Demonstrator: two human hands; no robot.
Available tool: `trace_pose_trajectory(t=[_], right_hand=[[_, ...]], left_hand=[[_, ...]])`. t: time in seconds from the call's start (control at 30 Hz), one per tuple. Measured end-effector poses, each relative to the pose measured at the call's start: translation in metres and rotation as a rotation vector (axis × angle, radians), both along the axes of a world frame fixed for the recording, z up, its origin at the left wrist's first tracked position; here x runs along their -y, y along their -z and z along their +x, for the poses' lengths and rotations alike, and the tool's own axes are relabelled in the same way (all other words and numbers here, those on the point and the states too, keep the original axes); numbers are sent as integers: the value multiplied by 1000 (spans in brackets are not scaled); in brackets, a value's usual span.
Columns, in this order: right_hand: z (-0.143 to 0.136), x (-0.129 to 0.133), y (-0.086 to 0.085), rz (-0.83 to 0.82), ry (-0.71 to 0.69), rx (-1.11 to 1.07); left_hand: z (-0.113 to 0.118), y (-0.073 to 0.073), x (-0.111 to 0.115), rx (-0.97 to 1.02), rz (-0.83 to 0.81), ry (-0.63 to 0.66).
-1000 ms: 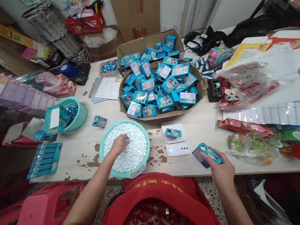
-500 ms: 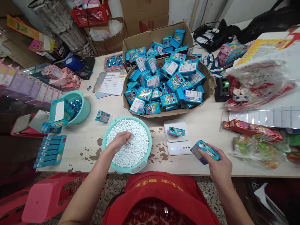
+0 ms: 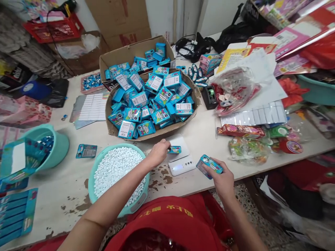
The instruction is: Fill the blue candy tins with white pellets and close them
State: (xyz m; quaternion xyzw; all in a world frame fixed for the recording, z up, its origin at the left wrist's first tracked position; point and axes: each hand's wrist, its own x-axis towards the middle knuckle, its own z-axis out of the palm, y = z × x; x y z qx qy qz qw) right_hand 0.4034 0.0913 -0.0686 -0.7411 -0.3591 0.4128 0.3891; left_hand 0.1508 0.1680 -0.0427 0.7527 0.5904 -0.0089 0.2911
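My left hand point(image 3: 158, 152) is over the left side of a white digital scale point(image 3: 182, 168), its fingertips pinched together at the end of a small blue candy box point(image 3: 176, 150) lying on the scale. Whatever is in that pinch is too small to make out. To the right of the scale, my right hand point(image 3: 223, 178) grips another blue candy box point(image 3: 215, 165), or possibly two stacked, above the table. Below my left forearm stands a turquoise basin point(image 3: 91, 190) full of small white candies point(image 3: 115, 164), partly covered by the arm.
Cardboard boxes point(image 3: 154, 134) heaped with blue candy boxes stand behind the basin and scale. A turquoise bucket point(image 3: 61, 143) and a flat blue card point(image 3: 86, 151) lie left. Bagged sweets point(image 3: 248, 150) and a red box point(image 3: 240, 130) are on the right.
My left hand has left the white candies in the basin and moved right to the box on the scale. My right hand still holds its blue box. The view has turned right.
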Motion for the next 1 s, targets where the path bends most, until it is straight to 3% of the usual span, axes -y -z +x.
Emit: trace_pose_trajectory(t=[0.17, 0.3, 0.37, 0.5, 0.57, 0.63, 0.73, 0.83, 1.0], right_hand=[[4, 0, 4, -4, 17, 0], [5, 1, 9, 1, 23, -12], [6, 1, 10, 4, 25, -14], [6, 0, 9, 12, 20, -2], [6, 0, 8, 11, 21, -1], [6, 0, 7, 4, 25, 0], [5, 0, 7, -14, 37, 7], [4, -1, 7, -7, 40, 6], [4, 0, 6, -11, 29, 10]], left_hand=[[1, -2, -4, -11, 8, 8], [-2, -3, -8, 194, -12, -64], [-8, -1, -8, 415, -102, -216], [-27, 4, -1, 890, -299, -713], [-36, 5, 6, 989, -316, -919], [-40, 7, 13, 985, -324, -1026], [-38, 8, 20, 919, -348, -982], [-33, 11, 21, 823, -317, -822], [-24, 9, 14, 448, -114, -535]])
